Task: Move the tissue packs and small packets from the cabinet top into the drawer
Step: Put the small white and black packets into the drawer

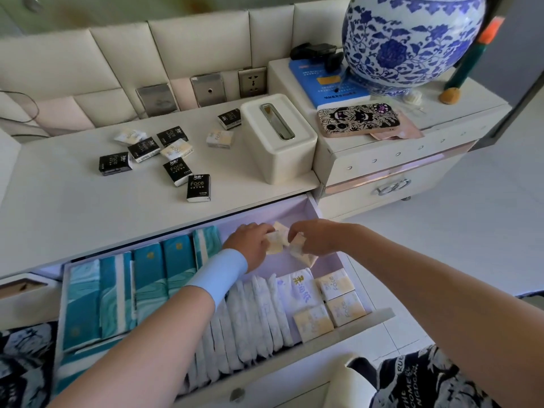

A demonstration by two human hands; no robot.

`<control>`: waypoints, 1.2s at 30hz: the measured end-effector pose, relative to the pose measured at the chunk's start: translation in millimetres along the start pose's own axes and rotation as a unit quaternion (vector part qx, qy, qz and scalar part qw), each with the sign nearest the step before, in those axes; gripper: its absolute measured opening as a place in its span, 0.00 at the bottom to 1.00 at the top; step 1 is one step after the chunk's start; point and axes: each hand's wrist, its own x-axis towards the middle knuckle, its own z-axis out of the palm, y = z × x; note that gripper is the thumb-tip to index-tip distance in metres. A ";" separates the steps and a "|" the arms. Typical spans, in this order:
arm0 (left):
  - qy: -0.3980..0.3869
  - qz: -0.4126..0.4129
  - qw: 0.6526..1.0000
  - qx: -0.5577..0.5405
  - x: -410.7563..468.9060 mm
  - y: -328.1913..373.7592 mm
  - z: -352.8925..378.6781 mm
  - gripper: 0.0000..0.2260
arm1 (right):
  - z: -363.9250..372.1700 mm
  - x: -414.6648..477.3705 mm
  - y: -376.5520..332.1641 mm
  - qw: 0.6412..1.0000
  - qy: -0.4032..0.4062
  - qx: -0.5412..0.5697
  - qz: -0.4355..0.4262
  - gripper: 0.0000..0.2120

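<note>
Both hands are inside the open drawer [379, 316] at its far right part. My left hand [250, 245] grips a cream tissue pack [275, 244]. My right hand [315, 240] grips another cream pack [303, 256] beside it. Three cream "Face" packs [335, 284] lie in the drawer's near right corner. On the cabinet top [73, 201] lie several black "Face" packs [199, 187] and three cream packs [176, 149], scattered left of a white tissue box [279, 148].
Teal tissue packs [147, 278] fill the drawer's left side and white wrapped packets [253, 313] its middle. A raised side cabinet on the right carries a phone [357, 120], a blue booklet [326, 86] and a large blue-and-white vase [412, 39]. Wall sockets [252, 81] sit behind.
</note>
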 end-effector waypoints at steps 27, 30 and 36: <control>-0.029 -0.016 0.987 -0.159 -87.5 34.9 6.7 0.18 | 40.2 -62.4 -10.3 0.998 -0.026 0.065 -0.004 0.09; -0.038 -0.017 0.987 -0.157 -87.0 41.7 14.8 0.17 | 49.4 -61.3 -7.4 0.999 -0.030 -0.020 0.010 0.14; -0.053 -0.019 0.991 -0.120 -81.9 45.2 17.5 0.14 | 57.4 -53.8 -8.1 0.987 -0.010 -0.156 0.041 0.22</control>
